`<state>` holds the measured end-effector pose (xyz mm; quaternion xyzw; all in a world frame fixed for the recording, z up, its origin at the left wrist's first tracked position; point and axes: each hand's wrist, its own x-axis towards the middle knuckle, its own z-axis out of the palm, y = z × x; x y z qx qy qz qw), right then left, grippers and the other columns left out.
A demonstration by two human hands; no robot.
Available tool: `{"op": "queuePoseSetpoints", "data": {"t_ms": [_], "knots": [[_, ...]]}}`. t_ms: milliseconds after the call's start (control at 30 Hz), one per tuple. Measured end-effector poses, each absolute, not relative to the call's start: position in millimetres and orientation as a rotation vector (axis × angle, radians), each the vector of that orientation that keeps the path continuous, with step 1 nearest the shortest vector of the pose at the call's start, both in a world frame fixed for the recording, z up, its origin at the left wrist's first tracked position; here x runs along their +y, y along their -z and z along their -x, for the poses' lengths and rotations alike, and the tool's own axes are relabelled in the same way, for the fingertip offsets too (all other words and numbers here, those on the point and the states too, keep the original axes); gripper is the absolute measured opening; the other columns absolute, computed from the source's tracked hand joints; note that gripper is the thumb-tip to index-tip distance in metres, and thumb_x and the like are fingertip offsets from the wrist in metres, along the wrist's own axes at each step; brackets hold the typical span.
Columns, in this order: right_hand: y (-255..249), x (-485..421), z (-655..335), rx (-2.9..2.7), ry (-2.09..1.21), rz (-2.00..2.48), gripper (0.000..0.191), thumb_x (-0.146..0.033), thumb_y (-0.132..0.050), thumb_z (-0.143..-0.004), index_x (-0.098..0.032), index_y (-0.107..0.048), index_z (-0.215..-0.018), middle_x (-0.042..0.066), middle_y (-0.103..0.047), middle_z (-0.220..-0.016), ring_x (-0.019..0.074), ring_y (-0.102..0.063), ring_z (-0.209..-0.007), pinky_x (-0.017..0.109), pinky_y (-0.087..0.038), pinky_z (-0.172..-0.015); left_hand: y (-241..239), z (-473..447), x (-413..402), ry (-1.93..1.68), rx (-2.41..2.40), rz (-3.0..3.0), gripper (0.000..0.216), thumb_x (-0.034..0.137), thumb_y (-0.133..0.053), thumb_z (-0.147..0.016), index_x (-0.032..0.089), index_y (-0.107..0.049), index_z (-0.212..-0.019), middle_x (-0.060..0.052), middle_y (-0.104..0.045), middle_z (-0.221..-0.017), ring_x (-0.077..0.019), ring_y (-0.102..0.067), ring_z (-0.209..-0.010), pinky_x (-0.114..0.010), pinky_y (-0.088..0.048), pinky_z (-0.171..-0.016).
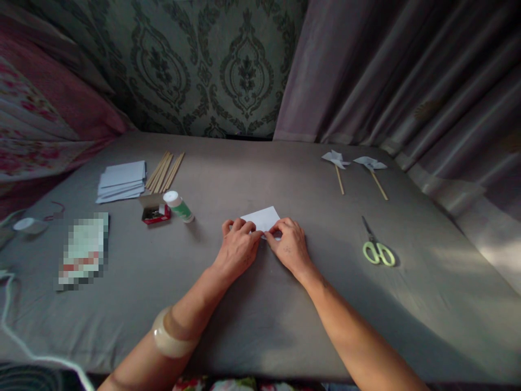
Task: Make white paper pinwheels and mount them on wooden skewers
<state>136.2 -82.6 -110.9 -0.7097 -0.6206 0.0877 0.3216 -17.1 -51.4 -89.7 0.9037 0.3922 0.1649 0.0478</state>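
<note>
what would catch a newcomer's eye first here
First, the left hand and right hand pressing down together on a white folded paper sheet at the middle of the grey cloth-covered table. Next, the pale green-handled scissors to the right, and two white paper pinwheels on wooden sticks at the far right.

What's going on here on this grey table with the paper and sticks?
A person presses a small white sheet of paper flat on the grey table with both bare hands, left hand and right hand side by side on its near edge. To the right lie green-handled scissors and two white paper pinwheels on wooden sticks. To the left are a stack of white paper sheets, a bundle of wooden sticks, a white-capped glue bottle and a small red box.
</note>
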Motion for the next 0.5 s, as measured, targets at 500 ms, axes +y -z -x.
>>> {"op": "queuePoseSetpoints", "data": {"t_ms": [500], "knots": [[85,-69,-173,-2.461,0.209,1.46,0.023,-0.019,-0.048,-0.092,-0.025,-0.07,-0.096,0.006,-0.062,-0.098,0.02,-0.047,-0.092,0.036,-0.03,-0.087,85,15,-57,-0.43,1.14,-2.921,0.023,0.013,-0.047,-0.089,0.021,-0.068,-0.093,-0.007,-0.065,-0.087,-0.0255,-0.05,-0.094,-0.048,-0.027,-0.095]]}}
